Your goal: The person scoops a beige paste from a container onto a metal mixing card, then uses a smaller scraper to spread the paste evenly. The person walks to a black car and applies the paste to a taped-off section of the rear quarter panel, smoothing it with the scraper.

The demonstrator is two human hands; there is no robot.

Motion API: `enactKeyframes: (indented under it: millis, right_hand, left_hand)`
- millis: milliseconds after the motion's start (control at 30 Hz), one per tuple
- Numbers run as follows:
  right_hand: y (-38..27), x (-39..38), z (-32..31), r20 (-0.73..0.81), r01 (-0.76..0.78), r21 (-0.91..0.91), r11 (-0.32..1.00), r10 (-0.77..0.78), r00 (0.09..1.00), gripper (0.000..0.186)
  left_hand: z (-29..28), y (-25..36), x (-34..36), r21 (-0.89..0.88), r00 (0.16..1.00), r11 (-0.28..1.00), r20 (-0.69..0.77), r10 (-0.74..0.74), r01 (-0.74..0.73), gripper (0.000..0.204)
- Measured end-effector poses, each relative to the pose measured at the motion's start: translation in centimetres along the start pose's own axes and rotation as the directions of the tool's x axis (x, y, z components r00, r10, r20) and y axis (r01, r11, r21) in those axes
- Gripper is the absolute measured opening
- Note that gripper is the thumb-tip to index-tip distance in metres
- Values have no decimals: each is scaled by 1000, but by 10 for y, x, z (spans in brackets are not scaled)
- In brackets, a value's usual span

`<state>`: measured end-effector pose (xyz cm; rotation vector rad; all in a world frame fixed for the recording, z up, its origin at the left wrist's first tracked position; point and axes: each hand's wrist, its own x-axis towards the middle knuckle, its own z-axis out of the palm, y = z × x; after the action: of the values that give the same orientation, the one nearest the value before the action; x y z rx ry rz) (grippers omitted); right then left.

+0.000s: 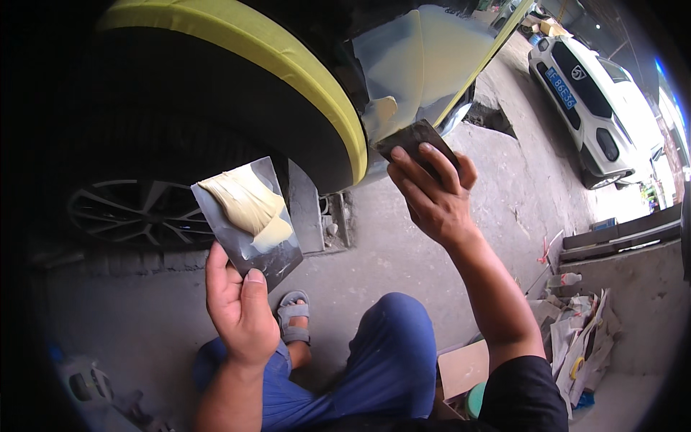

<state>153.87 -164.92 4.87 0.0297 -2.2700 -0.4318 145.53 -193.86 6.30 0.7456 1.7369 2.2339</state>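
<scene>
Between thumb and fingers, my left hand (245, 317) grips a flat metal plate (277, 263) at its lower end. A thick smear of cream-coloured body filler (248, 201) lies across the plate's upper part. My right hand (435, 191) presses its fingers on a dark, flat spreader (414, 144), whose far edge is at the lower part of a car body panel (396, 54). Whether that edge touches the panel, I cannot tell. Cream filler covers much of this panel, with a small separate patch (385, 108) near the spreader. Yellow masking (317, 65) follows the wheel arch beside it.
A car wheel (147, 212) stands in shadow at left. Behind, at the right, is a parked white car (604, 101). Cardboard and paper scraps (579, 345) and a plastic bottle (565, 280) lie by the low wall at right. A broken hole (489, 119) marks the concrete floor.
</scene>
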Motion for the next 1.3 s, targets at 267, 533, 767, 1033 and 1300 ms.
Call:
enactKeyframes:
  millis: [267,533,767,1033,1300]
  right_hand:
    - [-8,32,-18,-119,-10,-8,1000,9,993,19]
    - [3,17,-1,-61,27,-20,999,-29,998,19]
    - [-5,2,-9,-59,-28,1,1000,28,998,21]
    - [-3,45,-18,-114,0,63,998,7,993,28]
    - [-1,0,3,59,-32,19,999,31,998,24]
  left_hand:
    - [0,-1,0,-9,1000,1000,0,-1,1,57]
    - [1,-3,0,-6,999,999,15,32,-32,58]
    - [7,1,2,-4,999,999,-15,46,-46,55]
    - [2,-1,0,-3,1000,1000,11,18,-18,58]
    - [3,-3,0,1,1000,1000,-3,8,-8,58]
